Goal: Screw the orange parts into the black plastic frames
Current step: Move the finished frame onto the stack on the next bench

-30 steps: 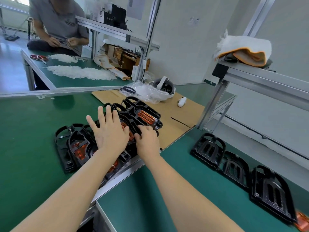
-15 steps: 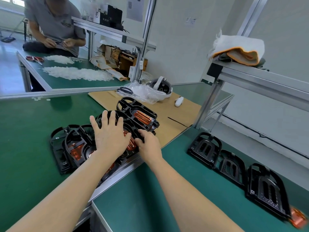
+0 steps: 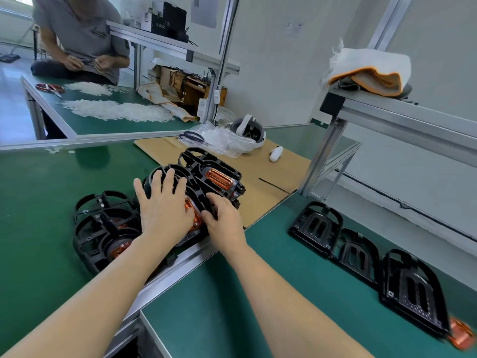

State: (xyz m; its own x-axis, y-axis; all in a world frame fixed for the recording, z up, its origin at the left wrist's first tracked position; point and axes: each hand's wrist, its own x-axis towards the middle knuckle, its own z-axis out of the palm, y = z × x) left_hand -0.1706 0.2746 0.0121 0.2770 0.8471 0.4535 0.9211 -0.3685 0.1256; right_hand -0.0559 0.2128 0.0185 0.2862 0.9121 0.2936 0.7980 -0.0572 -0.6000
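Head view: a pile of black plastic frames (image 3: 108, 228) already fitted with ribbed orange parts (image 3: 218, 177) is being steadied under the flat left hand (image 3: 165, 208) and gripped by the right hand (image 3: 224, 220), while three bare black frames (image 3: 316, 227) are lying unfinished at near right.

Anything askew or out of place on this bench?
Yes. The black plastic frames with orange parts lie in a loose overlapping heap across the table joint, under the left hand and right hand, while the empty black frames on the right sit in a row. One loose orange part lies at the row's near end.
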